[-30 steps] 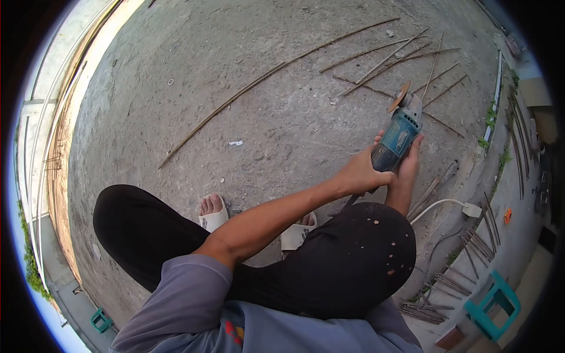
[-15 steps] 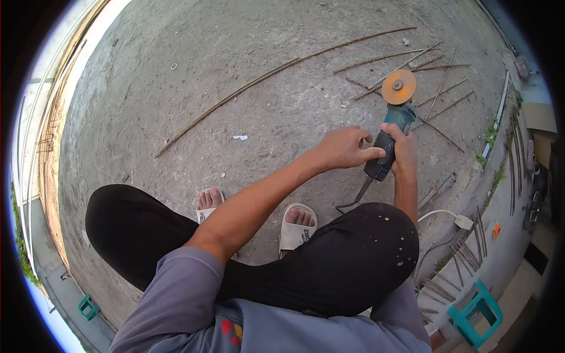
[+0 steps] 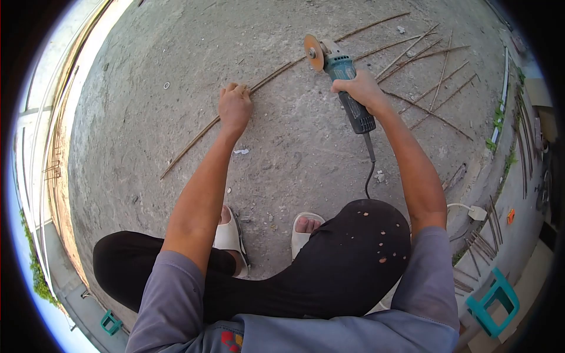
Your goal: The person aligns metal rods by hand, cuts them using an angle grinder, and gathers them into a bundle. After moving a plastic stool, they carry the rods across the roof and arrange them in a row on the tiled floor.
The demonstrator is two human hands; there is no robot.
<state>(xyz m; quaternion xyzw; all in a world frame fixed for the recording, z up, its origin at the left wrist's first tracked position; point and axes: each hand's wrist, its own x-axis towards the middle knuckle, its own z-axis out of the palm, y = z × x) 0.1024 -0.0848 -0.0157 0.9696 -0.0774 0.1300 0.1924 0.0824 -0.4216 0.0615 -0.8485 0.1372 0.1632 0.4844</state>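
Note:
My right hand (image 3: 364,91) is wrapped round the body of a teal and black angle grinder (image 3: 341,69). An orange cutting disc (image 3: 313,52) sits at its head, tilted to the left above the ground. From its lower end a black cord (image 3: 372,167) runs down towards my knee. Out to the left, my left hand (image 3: 235,107) has its fingers closed round a long thin rusty steel bar (image 3: 194,143) that lies across the concrete. The bar passes under the hand and on up to the right, behind the grinder's head.
Several shorter steel bars (image 3: 438,76) lie crossed on the concrete at the upper right. A white power socket (image 3: 477,213) and cut rods (image 3: 482,247) are at the right, near a teal stool (image 3: 494,303). My sandals (image 3: 231,241) rest on the ground below.
My left hand has left the grinder and moved up and left onto the long bar. My right hand has carried the grinder up and left, turning its disc leftward.

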